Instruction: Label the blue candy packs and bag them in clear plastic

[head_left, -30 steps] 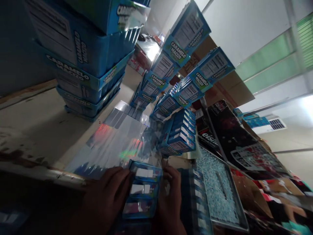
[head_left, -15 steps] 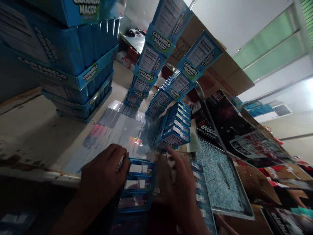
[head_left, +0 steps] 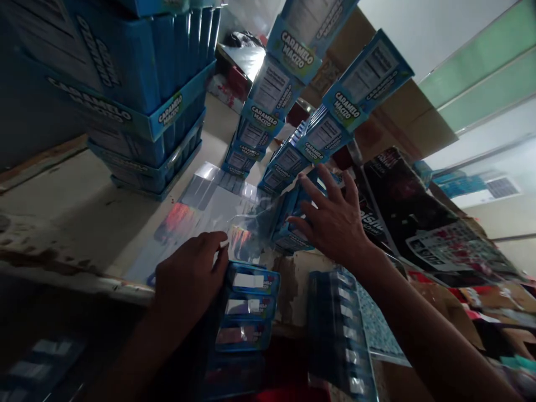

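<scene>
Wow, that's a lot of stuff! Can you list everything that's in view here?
Blue "Caramelo Macizo" cardboard boxes: many, blue with green labels, stacked in leaning columns at centre.
Blue display trays of boxes: several, stacked upper left.
Small blue packs: three showing, in a row by the left hand.
Clear plastic sheets: some, shiny, on the beige table.
Black printed cartons: a few, at right.
Brown cardboard boxes: count unclear, behind the stacks.
Left hand: touching the small packs.
Right hand: open, on a box stack.

Only 1 view, worn on the head, looks forward and down, close over the worktable [head_left: 84,206]. It tilts sharply, so the box stacks [head_left: 268,111] behind the worktable lean.
</scene>
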Action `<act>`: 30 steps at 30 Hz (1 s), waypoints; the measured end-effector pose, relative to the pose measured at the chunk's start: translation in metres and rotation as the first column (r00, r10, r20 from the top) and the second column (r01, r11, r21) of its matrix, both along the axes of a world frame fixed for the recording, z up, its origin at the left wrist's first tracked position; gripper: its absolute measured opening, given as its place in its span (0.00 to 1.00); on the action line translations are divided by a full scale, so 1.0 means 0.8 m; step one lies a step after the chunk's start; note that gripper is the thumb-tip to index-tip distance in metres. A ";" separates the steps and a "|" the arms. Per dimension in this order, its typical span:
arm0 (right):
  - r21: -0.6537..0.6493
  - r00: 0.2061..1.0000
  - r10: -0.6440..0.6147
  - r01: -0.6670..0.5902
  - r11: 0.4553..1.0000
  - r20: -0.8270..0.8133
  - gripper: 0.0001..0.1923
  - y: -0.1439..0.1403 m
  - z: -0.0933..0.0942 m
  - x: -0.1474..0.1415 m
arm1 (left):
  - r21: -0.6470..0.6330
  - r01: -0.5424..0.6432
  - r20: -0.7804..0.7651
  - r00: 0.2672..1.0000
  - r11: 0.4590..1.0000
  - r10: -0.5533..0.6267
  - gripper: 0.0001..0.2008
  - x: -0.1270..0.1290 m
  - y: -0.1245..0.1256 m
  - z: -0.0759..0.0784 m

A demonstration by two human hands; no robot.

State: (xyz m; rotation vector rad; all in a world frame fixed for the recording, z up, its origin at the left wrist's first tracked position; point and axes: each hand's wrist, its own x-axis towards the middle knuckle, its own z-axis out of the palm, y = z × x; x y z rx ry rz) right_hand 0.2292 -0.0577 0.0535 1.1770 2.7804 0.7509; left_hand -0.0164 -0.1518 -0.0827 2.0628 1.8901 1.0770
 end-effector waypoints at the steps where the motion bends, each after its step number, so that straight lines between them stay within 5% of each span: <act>1: -0.006 1.000 0.004 -0.004 1.000 -0.010 0.14 -0.003 0.000 -0.006 | -0.004 0.011 -0.006 1.000 1.000 -0.011 0.08 -0.001 0.003 -0.001; 5: -0.036 0.985 -0.002 -0.004 0.999 -0.174 0.14 -0.030 -0.001 -0.038 | 0.011 0.009 -0.014 1.000 1.000 -0.008 0.08 0.002 0.016 -0.003; 9: -0.235 0.908 -0.185 0.100 0.967 -0.375 0.26 -0.051 -0.025 -0.075 | 0.086 -0.027 0.025 0.999 0.996 0.025 0.06 0.004 0.036 0.005; 15: -0.491 0.926 -0.366 0.275 0.826 -0.097 0.12 -0.034 -0.080 -0.078 | 0.171 0.095 -0.152 0.986 0.981 -0.069 0.09 -0.010 0.030 -0.008; 22: -0.508 0.921 -0.387 0.356 0.784 0.047 0.14 -0.072 -0.123 -0.033 | 0.152 0.023 -0.233 0.972 0.988 0.013 0.07 -0.004 -0.008 -0.058; 26: -0.528 0.807 -0.591 0.509 0.679 0.018 0.14 -0.092 -0.153 -0.024 | 0.019 -0.024 -0.224 0.974 1.000 0.028 0.06 -0.002 -0.002 -0.064; 30: -0.562 0.743 -0.668 0.568 0.601 0.037 0.15 -0.094 -0.162 -0.032 | -0.148 -0.088 -0.028 0.996 0.985 0.085 0.06 0.008 0.008 -0.066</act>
